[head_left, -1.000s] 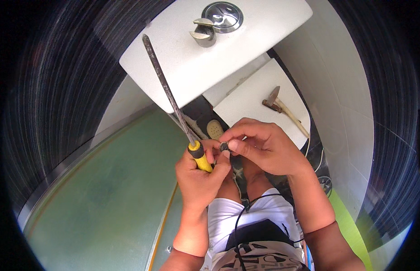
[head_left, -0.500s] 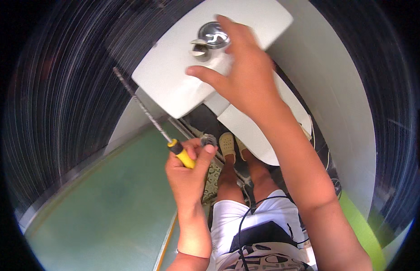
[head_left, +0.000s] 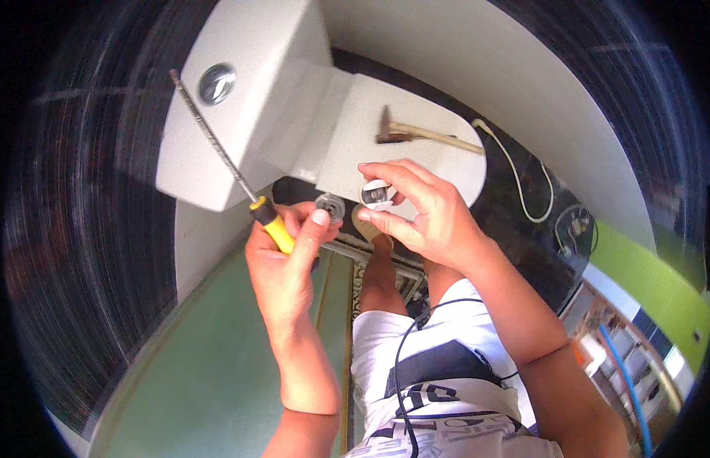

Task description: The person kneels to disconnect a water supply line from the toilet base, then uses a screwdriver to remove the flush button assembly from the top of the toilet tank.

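My left hand (head_left: 282,263) is closed around the yellow handle of a screwdriver (head_left: 275,229), whose long metal shaft points up and left past the toilet tank. Between that hand's thumb and fingers sits a small round grey ribbed part (head_left: 330,208). My right hand (head_left: 427,210) pinches a small round white-and-metal fitting (head_left: 376,195), its dark opening facing up. The two small pieces are close together but apart, in front of the toilet. On the white tank (head_left: 195,160) there is a round chrome flush button (head_left: 217,84).
A hammer (head_left: 424,133) lies across the closed toilet lid (head_left: 355,99). A pale cable (head_left: 515,206) loops over the dark floor at the right. Green glass (head_left: 210,366) spans the lower left. A thin black cord (head_left: 405,359) hangs over my shorts.
My right hand has taken the small fitting from beside the flush button and brought it down near my left hand. The view has swung right, showing the hammer and lid.
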Tool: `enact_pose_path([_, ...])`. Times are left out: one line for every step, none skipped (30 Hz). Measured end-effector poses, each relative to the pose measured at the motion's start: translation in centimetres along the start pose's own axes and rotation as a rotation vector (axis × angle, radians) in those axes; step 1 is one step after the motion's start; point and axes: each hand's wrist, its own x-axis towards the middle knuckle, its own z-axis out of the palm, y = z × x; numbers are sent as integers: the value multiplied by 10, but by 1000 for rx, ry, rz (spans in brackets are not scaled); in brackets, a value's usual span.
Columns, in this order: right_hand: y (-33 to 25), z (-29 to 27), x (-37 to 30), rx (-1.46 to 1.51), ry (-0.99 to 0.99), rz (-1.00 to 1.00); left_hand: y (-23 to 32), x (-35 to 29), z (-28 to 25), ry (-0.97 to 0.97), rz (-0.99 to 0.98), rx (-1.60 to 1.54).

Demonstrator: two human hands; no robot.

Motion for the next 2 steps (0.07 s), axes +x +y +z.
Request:
enact_pose_path([6, -11, -15, -7, 34, 31, -3, -7, 17, -33, -11, 46])
enact_pose_path([8, -21, -33, -14, 42, 65, -4, -12, 29, -125, -22, 61])
